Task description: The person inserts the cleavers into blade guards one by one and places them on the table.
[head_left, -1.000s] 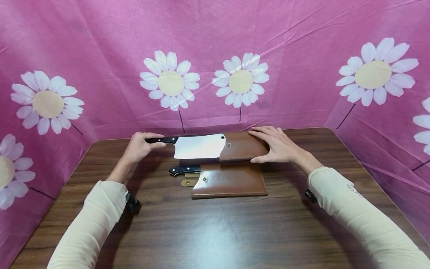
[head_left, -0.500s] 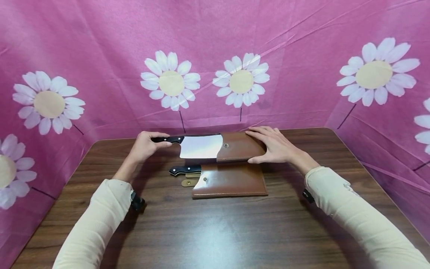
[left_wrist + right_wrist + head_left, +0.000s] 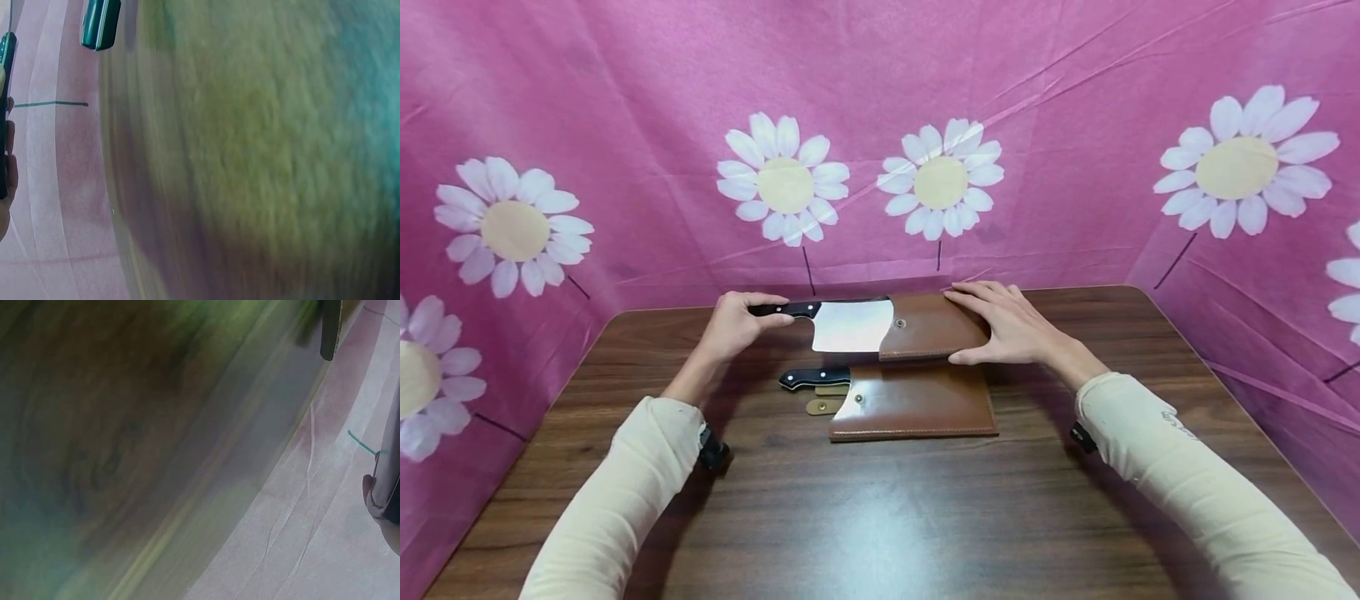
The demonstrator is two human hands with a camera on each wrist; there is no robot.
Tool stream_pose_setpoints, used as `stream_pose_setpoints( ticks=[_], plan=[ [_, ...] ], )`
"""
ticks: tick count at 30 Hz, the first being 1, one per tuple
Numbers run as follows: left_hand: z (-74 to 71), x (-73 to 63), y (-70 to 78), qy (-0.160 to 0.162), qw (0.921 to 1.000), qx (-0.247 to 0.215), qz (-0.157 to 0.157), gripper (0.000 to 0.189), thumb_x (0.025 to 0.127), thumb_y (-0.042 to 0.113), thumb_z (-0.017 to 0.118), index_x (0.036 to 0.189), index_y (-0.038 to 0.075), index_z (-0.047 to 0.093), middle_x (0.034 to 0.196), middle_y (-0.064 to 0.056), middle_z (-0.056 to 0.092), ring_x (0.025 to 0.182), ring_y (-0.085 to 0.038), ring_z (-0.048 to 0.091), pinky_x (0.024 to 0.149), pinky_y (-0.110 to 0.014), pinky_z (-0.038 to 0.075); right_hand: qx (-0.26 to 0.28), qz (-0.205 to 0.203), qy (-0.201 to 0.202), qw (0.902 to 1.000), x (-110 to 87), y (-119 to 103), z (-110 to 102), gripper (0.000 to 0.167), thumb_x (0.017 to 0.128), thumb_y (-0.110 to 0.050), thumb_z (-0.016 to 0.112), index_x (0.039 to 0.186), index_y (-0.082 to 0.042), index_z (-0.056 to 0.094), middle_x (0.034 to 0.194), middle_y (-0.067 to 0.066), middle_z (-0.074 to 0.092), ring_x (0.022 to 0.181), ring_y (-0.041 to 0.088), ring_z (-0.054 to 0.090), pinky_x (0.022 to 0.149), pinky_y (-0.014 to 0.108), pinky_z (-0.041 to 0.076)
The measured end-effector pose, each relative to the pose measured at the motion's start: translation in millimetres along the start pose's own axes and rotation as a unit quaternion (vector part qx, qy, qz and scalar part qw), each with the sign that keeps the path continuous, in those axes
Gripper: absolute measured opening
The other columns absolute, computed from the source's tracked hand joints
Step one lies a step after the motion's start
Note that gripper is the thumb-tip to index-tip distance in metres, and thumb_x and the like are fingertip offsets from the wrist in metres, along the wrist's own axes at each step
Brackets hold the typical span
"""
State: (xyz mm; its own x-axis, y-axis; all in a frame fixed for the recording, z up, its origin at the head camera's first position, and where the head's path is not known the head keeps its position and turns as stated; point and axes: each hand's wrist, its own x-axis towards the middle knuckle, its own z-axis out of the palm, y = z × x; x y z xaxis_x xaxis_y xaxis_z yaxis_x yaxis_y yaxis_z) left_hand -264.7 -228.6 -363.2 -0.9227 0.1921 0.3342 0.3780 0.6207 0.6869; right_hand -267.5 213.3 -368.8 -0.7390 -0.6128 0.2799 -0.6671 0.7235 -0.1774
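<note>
My left hand pinches the black riveted handle of a cleaver, its wide shiny blade pointing right. Part of that blade is inside a brown leather sheath, which has a snap button near its curved mouth. At the sheath's far right end, my right hand grips it, thumb along the lower edge and fingers over the top. Just in front lies a second cleaver, its blade covered by another brown sheath. In the left wrist view, the held handle and curled fingers appear at the left edge.
A tan snap strap sticks out left from the nearer sheath. Everything is at a dark wood-grain table, its back edge close behind the held cleaver. A pink cloth with daisies surrounds the back and sides.
My left hand has moved right, sliding the cleaver deeper into the sheath, so less blade shows. My right hand and the sheath have shifted slightly left. The nearer cleaver stays put.
</note>
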Motion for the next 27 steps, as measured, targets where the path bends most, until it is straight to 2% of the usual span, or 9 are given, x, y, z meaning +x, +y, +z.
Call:
stream_pose_setpoints(
  ticks=[15,20,27],
  plan=[
    [12.8,0.5,8.4,0.011,0.9999,-0.001,0.007,0.030,0.080,0.014,0.088,0.107,0.004,0.080,0.103,-0.012,0.076,0.087,-0.017,0.064,0.071,-0.017,0.046,-0.016,-0.006,0.004,0.9998,2.5,-6.4,0.3,0.108,0.068,-0.077,0.076,0.151,-0.014,0.049,0.154,0.011,0.044,0.135,0.034,0.040,0.091,0.049,0.033],
    [17.7,1.0,9.5,0.011,0.9997,-0.001,0.020,0.029,0.080,0.013,0.088,0.106,0.003,0.080,0.102,-0.013,0.076,0.085,-0.019,0.064,0.069,-0.017,0.045,-0.018,-0.006,0.001,0.9998,3.1,-9.2,0.5,0.109,0.068,-0.078,0.075,0.151,-0.014,0.049,0.154,0.012,0.044,0.135,0.035,0.040,0.089,0.049,0.033],
    [23.0,2.5,15.7,0.017,0.9996,-0.017,0.015,0.029,0.079,0.015,0.089,0.105,0.005,0.081,0.100,-0.012,0.076,0.079,-0.017,0.059,0.065,-0.018,0.045,-0.019,-0.014,0.006,0.9997,6.0,-14.0,-0.6,0.108,0.068,-0.077,0.075,0.152,-0.015,0.049,0.154,0.011,0.044,0.134,0.034,0.041,0.089,0.047,0.034]
  ],
)
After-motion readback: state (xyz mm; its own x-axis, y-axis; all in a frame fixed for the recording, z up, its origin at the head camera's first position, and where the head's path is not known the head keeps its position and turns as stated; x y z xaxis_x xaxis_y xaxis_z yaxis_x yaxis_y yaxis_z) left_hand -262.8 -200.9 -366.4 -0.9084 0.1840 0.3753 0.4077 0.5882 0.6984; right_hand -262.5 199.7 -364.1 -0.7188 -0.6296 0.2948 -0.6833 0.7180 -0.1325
